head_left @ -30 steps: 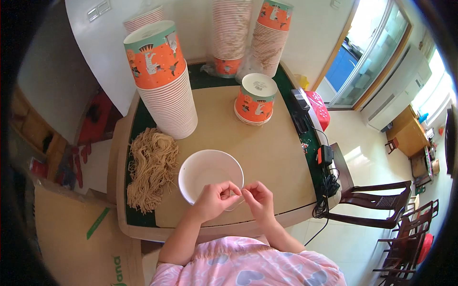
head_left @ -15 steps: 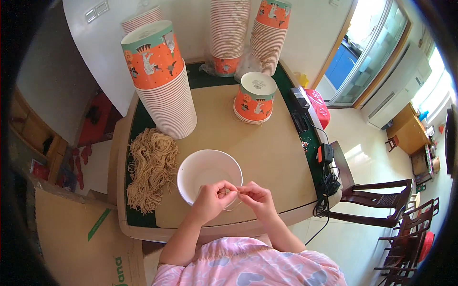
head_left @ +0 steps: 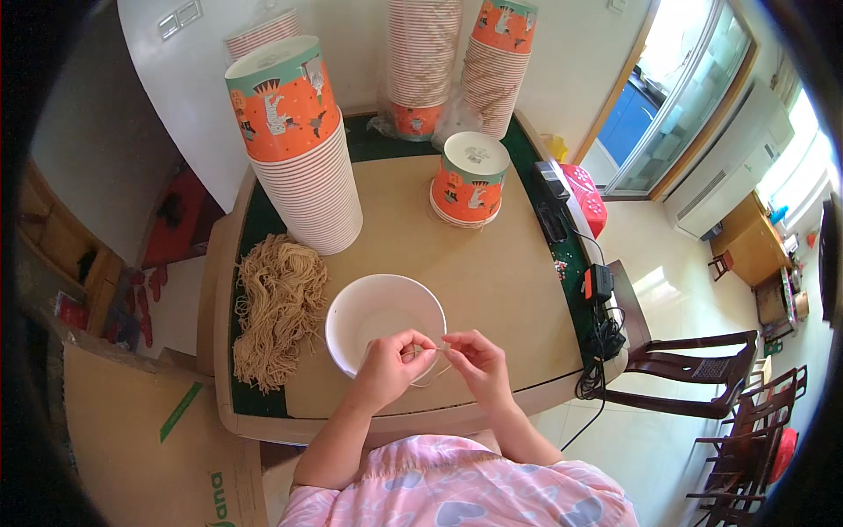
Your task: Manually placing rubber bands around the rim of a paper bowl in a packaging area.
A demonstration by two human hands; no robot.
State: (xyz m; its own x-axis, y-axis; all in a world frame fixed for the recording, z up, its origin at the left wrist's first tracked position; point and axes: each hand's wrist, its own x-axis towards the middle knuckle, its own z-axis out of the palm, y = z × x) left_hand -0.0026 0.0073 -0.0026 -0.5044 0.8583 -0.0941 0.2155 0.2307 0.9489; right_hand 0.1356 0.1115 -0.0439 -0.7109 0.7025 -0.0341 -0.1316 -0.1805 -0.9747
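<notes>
Left hand (head_left: 389, 369) and right hand (head_left: 475, 364), lower centre of frame, fingertips pinched on one thin string (head_left: 428, 351) stretched between them, at near rim of white bowl (head_left: 384, 314). String bundle (head_left: 277, 307) centre left.

Bright daylight from the glass door (head_left: 680, 97) upper right – floor (head_left: 650, 290) patch there slightly blown out. Table (head_left: 518, 281) evenly lit, soft shadows, sharp focus. Heavy fisheye bending and black vignette at the rim.

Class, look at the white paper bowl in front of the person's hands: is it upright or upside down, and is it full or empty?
Upright and empty: the white bowl shows its open mouth and bare white inside, unlike the inverted orange bowl farther back.
</notes>
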